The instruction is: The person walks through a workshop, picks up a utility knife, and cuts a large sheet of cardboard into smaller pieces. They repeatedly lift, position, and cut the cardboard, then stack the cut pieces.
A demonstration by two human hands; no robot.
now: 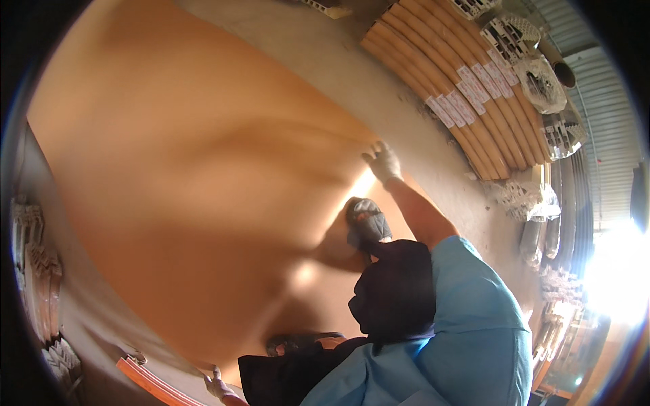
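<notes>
A large brown sheet (189, 169), which looks like paper or thin board, lies spread over the floor beneath me with soft folds and bright glare on it. My right hand (384, 164), in a pale glove, rests at its right edge with the fingers spread. At the lower left, my left hand (217, 386) is beside the sheet's near-left edge; its fingers look apart, partly cut off by the angle. Two dark shoes, the right one (369, 220) and the left one (298, 343), stand on the sheet between my hands.
Long brown-wrapped packages (460, 88) with white labels are stacked at the upper right, beside plastic-wrapped bundles of profiles (542, 81). An orange-red bar (156, 382) lies at the lower left. More wrapped bundles (40, 291) stand along the left side. Strong light enters at the right by a corrugated wall (609, 128).
</notes>
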